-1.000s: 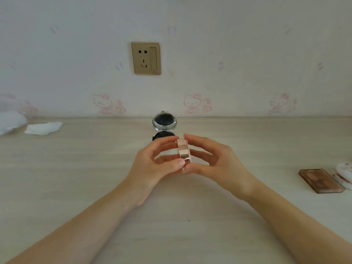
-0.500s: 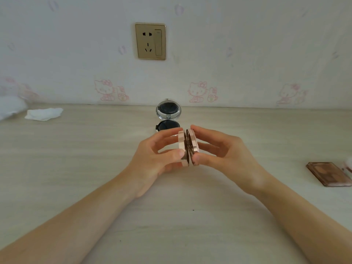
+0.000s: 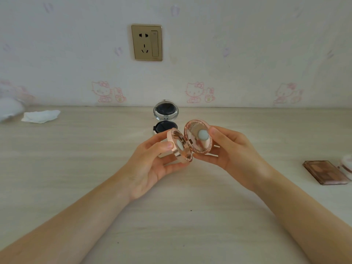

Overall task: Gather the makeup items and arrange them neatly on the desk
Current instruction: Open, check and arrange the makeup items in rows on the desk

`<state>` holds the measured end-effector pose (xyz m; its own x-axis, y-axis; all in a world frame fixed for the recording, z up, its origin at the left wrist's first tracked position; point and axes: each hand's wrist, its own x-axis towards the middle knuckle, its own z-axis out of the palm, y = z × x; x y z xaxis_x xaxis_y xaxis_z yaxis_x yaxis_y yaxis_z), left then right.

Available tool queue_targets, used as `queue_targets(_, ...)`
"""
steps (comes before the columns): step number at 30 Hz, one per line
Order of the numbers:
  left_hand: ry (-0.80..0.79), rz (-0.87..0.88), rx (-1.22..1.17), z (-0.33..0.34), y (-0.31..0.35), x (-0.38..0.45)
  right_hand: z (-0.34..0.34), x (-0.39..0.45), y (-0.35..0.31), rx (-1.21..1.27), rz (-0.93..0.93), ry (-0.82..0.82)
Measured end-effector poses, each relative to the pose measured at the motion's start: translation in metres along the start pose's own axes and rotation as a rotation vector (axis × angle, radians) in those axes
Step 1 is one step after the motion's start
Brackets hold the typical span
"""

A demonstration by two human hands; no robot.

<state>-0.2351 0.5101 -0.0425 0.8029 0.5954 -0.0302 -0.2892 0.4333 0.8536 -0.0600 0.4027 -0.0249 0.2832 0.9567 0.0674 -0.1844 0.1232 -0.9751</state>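
Observation:
I hold a round pink compact (image 3: 198, 140) above the middle of the desk, hinged open like a book. My left hand (image 3: 152, 164) grips its left half, thumb on the inner face. My right hand (image 3: 232, 155) holds the right half, the mirrored lid, from behind. Behind them an open black cushion compact (image 3: 166, 113) stands on the desk near the wall, lid upright. A brown eyeshadow palette (image 3: 323, 172) lies flat at the right. Beside it, cut by the frame edge, is a white round item (image 3: 346, 164).
A crumpled white tissue (image 3: 41, 116) lies at the far left, with a blurred white object (image 3: 9, 109) beyond it. The wooden desk (image 3: 181, 225) ends at a wall with a gold power socket (image 3: 147, 42).
The pink compact was shut a second ago. My two hands have swung its halves apart, so it now stands wide open with the inside showing.

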Motion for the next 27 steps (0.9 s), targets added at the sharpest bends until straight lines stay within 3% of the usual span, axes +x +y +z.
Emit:
queue_targets(4, 0.028, 0.020, 0.102, 0.001, -0.002, -0.001, -0.001, 0.001, 0.003, -0.032, 0.006, 0.063)
queue_targets(8, 0.089, 0.171, 0.605, 0.005, -0.009, -0.005, -0.003, 0.002, -0.001, -0.174, -0.037, 0.117)
queue_targets(13, 0.111, 0.239, 1.095, 0.006, -0.014, -0.007, -0.001, 0.001, -0.003, -0.363, -0.112, 0.193)
queue_targets(16, 0.137, 0.280, 1.219, 0.009, -0.016, -0.010, 0.000, 0.003, -0.001, -0.455, -0.143, 0.215)
queue_targets(20, 0.133, 0.350, 1.352, 0.017, -0.017, -0.014, -0.004, 0.008, -0.002, -0.392, -0.126, 0.227)
queue_targets(27, 0.150, 0.407, 1.408, 0.017, -0.023, -0.012, 0.000, 0.021, -0.002, -0.415, -0.058, 0.201)
